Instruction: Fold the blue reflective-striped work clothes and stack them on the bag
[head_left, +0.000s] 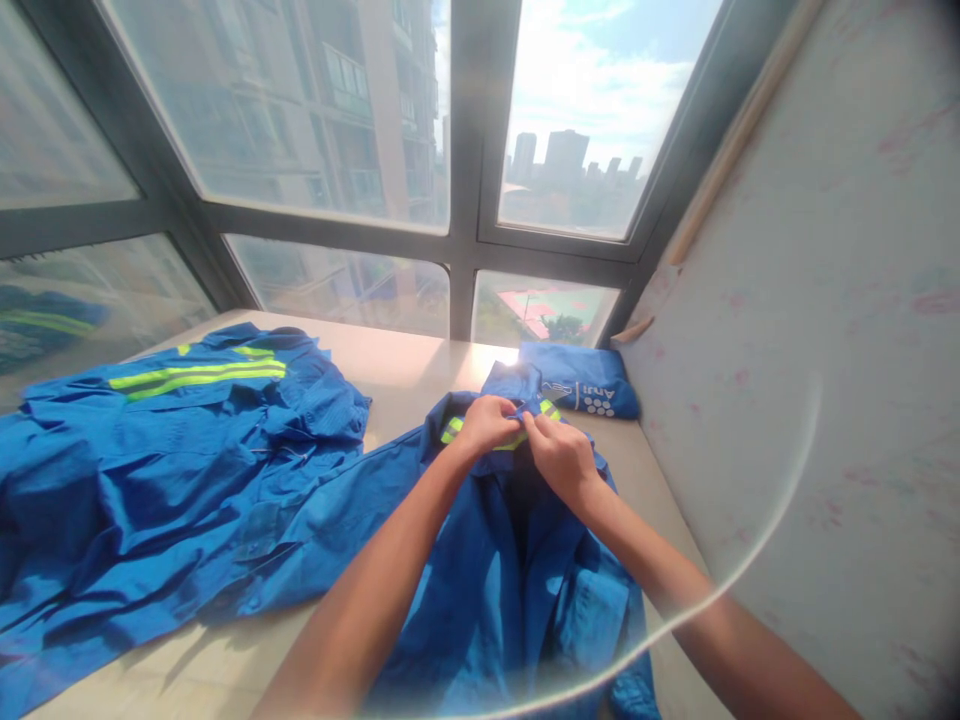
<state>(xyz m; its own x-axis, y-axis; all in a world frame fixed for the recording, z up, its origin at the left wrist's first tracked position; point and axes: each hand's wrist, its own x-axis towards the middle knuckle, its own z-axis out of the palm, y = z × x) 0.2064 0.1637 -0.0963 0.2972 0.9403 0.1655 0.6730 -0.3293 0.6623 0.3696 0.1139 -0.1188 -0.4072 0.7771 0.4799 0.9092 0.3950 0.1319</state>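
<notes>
A blue work jacket with yellow-green reflective strips lies spread on the pale sill in front of me, one sleeve stretched out to the left. Near its collar, my left hand pinches the cloth between thumb and fingers. My right hand is closed on the same bit of collar, its fingertips almost meeting those of the left. What exactly sits between the fingertips is too small to make out.
Another blue work garment with reflective bands lies crumpled at the left. A folded blue bundle with white lettering rests by the right corner. Grey-framed windows rise behind, and a patterned wall bounds the right side.
</notes>
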